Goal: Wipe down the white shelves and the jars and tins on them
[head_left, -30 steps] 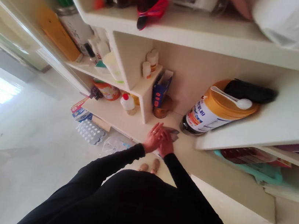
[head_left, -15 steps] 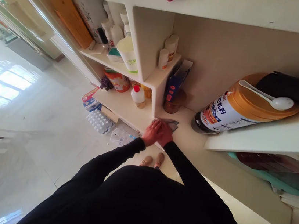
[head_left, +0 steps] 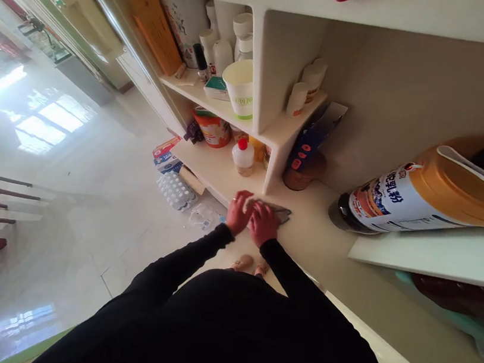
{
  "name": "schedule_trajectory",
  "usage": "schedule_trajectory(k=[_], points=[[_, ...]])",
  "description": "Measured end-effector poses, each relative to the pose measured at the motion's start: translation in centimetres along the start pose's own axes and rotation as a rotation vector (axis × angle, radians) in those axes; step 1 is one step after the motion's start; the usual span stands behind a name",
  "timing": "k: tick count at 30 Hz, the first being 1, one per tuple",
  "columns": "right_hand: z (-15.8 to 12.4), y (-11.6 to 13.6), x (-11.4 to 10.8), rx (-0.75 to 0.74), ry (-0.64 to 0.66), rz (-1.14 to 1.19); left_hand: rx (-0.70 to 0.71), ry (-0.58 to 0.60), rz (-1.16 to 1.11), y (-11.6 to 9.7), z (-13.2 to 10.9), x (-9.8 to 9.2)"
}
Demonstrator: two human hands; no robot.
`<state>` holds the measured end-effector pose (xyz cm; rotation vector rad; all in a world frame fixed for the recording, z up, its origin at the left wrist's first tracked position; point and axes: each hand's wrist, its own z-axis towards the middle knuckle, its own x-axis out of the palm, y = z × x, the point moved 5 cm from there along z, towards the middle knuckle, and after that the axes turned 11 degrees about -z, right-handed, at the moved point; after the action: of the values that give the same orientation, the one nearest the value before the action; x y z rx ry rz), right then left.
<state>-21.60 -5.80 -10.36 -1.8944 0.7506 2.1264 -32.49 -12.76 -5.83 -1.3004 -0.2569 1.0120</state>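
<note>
Cloth (head_left: 283, 214), grey, one: on the shelf board (head_left: 312, 209), at the fingertips of our right hand (head_left: 264, 225); our left hand (head_left: 238, 213), fingers bent, just beside. Whether either grips it, we cannot tell.

Cloth (head_left: 283, 214) on shelf (head_left: 310, 212), canister (head_left: 386, 199) right of cloth, spoon (head_left: 473, 169) on canister, bottle (head_left: 243, 159) left of cloth, 2 shoes (head_left: 242, 262) below.

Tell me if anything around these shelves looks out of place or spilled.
A white spoon lies loose atop the orange-lidded tub, an odd spot, and crumpled clear plastic sits on the floor like stray packaging. I see no spill.
</note>
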Motion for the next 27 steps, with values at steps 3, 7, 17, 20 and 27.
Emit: schedule_trajectory(k=[3, 7, 17, 20, 27], points=[[-1.2, 2.0, -0.1, -0.185, 0.004, 0.073, -0.095, -0.186, 0.011, 1.6, 4.3, -2.7], [-3.7, -0.2, -0.7, -0.289, 0.003, 0.1, -0.299, -0.348, -0.112, 2.5, 11.4, -3.3], [-14.9, -9.9, -2.4, -0.023, -0.226, 0.057, -0.347, -0.35, -0.263, 1.8, 14.9, -1.7], [-14.4, -9.7, -2.6, 0.009, -0.248, 0.05, -0.337, -0.353, -0.268, 2.2, 14.5, -2.0], [-14.0, -9.6, -2.4, 0.022, -0.229, 0.064, -0.236, -0.22, -0.243, 1.8, 8.0, -5.1]])
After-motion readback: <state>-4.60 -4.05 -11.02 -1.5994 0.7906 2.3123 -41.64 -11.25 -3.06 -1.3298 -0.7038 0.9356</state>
